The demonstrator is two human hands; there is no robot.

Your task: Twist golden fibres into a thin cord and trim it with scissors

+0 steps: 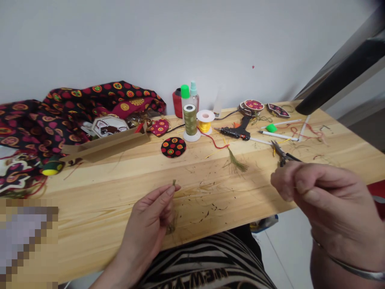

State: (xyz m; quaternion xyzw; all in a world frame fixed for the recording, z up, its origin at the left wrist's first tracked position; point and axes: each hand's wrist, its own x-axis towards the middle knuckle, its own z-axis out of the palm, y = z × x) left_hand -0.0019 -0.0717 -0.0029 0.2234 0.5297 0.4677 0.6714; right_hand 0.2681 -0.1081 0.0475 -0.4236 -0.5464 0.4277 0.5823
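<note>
My left hand (156, 212) pinches a small bundle of olive thread (174, 182) between thumb and fingertips. Its cut top pokes out above the thumb, and loose strands hang below the palm. Out to the right, my right hand (327, 200) is raised over the table edge, thumb pressed against curled fingers. Whatever it grips, perhaps a fine strand, is too thin to make out. Just behind that hand lie scissors (281, 152). An olive tassel (236, 161) with a red cord rests on the wooden table (120, 188) between the hands, farther back.
Olive thread spool (190, 122), yellow cord spool (205, 123) and bottles stand toward the wall. A hot glue gun (239, 130) lies to their right. Patterned fabric (105, 94) and a cardboard tray (108, 146) fill the left. A round fabric disc (173, 147) and thread scraps lie mid-table.
</note>
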